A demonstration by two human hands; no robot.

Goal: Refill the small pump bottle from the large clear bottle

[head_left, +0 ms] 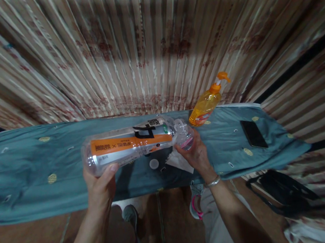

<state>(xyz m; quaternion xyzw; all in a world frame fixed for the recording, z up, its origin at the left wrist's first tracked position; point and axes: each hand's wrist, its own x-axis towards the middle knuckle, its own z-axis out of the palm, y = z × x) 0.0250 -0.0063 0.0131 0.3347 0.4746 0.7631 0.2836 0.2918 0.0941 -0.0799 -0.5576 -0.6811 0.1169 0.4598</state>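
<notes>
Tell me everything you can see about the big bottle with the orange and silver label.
The large bottle looks like clear plastic, with an orange and silver label bearing dark characters. It is held on its side above the teal cloth, base to the left, neck to the right. The left hand grips it near the base; the right hand is at the neck end with a small clear container. I can't tell whether that touches its mouth.

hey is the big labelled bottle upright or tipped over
Tipped: the labelled bottle is held sideways, its base at the left hand, its neck end toward the right hand.
</notes>
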